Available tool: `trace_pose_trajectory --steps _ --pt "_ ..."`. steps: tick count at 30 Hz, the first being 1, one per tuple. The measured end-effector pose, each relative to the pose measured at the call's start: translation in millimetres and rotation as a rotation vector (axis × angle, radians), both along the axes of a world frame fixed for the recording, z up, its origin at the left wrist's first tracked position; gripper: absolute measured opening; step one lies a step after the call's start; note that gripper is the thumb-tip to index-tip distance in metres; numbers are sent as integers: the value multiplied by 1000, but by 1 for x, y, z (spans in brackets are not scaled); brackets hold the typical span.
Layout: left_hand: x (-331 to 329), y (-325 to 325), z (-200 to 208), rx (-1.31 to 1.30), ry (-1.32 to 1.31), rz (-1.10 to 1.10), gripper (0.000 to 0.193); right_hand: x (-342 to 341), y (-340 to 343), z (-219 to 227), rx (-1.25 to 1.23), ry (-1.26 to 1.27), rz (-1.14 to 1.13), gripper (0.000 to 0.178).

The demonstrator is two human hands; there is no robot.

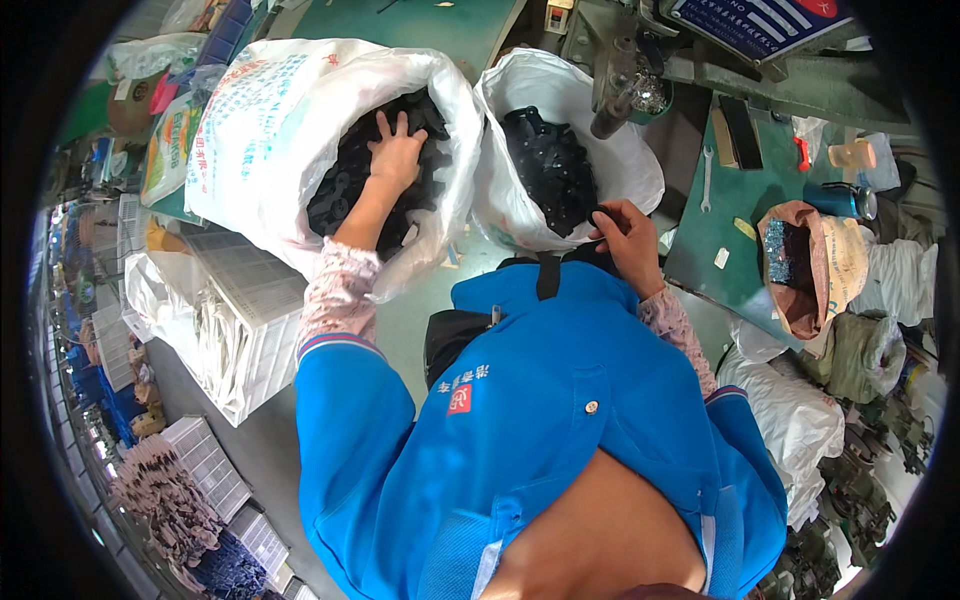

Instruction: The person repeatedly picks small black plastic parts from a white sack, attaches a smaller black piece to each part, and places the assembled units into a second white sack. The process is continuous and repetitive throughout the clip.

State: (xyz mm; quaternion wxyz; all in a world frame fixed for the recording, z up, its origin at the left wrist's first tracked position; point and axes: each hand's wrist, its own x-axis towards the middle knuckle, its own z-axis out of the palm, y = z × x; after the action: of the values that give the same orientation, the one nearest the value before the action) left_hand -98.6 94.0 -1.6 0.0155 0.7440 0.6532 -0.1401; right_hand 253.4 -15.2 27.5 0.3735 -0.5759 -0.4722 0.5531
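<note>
My left hand [396, 158] reaches into a large white woven sack [262, 140] lying tipped with its mouth toward me. Its fingers are spread over a heap of flat black parts [345, 185], and no part is gripped. A second white sack [632, 180] stands open to the right, with more black parts [548, 165] inside. At its near rim, my right hand [630, 238] is closed, fingertips and thumb together on a small black part. The exact shape of that part is too small to tell.
A metal machine arm [625, 85] overhangs the right sack. On the green table [700, 255] at right lie a wrench [707, 180], a dark blue can [842, 200] and a brown bag [800, 320] of small shiny pieces. White plastic crates [245, 330] stand at left.
</note>
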Motion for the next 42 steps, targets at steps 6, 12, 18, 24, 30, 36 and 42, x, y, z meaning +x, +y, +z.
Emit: trace_pose_trajectory --steps 6,12,18,24,30,36,42 --pt "-1 -22 4 -52 -135 -97 48 -2 0 -9 6 17 -7 20" --pt "19 1 4 -97 -67 109 53 -3 -3 -3 50 10 24 19" --pt "-6 2 -16 24 -310 26 55 0 -7 -7 31 5 -1 18" --pt "-24 -10 3 447 -771 153 38 0 -3 -10 70 3 1 18" --pt "-33 -19 28 549 -1952 971 33 -3 3 -11 70 -41 76 18" --pt "-47 -18 2 599 -2274 830 33 -2 4 -9 250 -225 105 18" --pt "-56 -8 -9 356 -2632 988 29 2 6 -8 348 -261 100 15"
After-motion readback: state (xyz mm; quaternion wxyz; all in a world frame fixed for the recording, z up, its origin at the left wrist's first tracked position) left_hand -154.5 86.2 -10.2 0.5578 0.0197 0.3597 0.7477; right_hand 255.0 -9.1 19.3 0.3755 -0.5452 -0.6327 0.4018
